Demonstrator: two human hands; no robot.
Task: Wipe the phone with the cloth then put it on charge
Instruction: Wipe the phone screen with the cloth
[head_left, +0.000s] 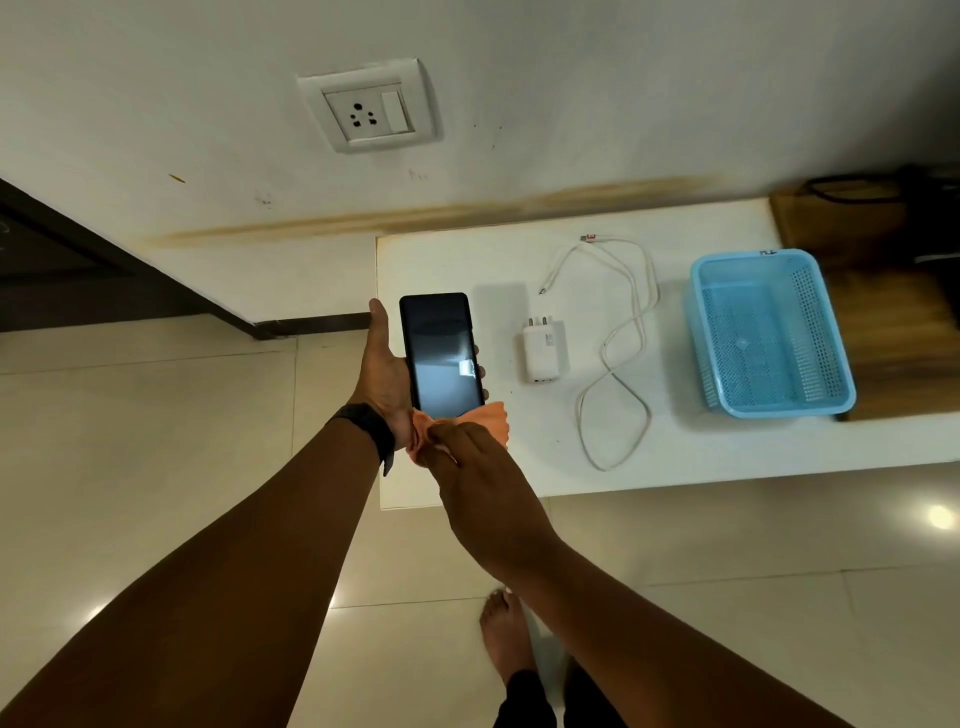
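Note:
A black phone (441, 353) lies screen-up in my left hand (382, 374), held over the left end of a white table (675, 452). My right hand (467, 467) grips an orange cloth (491, 421) bunched at the phone's near end, touching its lower edge. On the table to the right of the phone lies a white charger plug (540, 351) with its pins pointing away. A white cable (618, 343) is looped beside it, not connected to the plug. A wall socket (369, 111) with a switch sits on the wall above.
An empty blue plastic basket (769, 332) stands on the table's right end. A wooden surface (893, 312) with a dark bag lies behind it. Glossy floor tiles (156, 441) surround the table, and a bare foot (506, 639) shows below.

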